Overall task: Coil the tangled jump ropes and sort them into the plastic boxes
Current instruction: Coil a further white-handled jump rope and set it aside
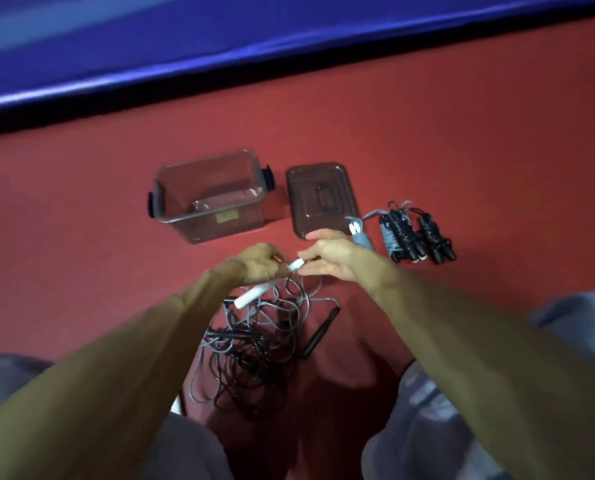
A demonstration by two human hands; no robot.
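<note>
We see the left hand (258, 263) curled around a white plastic jump-rope handle (254, 296), which slants down out of the fist. A second short white handle tip (296, 264) pokes out past its fingers. The right hand (330, 259) is just beside that tip with its fingers stretched toward it. Blur keeps us from telling whether it pinches anything.

Both hands hover in front of the clear rectangular plastic box with black side latches (240, 220). Nearer to us than the box, under the hands, a tangled heap of grey and black jump ropes (251, 344) lies on the red floor (462, 150), with one long black handle (320, 332) sticking out on its right.

Just right of the box lies its dark tinted flat lid (303, 188). Further right of the box, past the lid, a coiled grey rope with white handles (360, 233) rests beside a row of coiled black-handled ropes (417, 237). Beyond the box runs a blue padded mat (220, 46).
</note>
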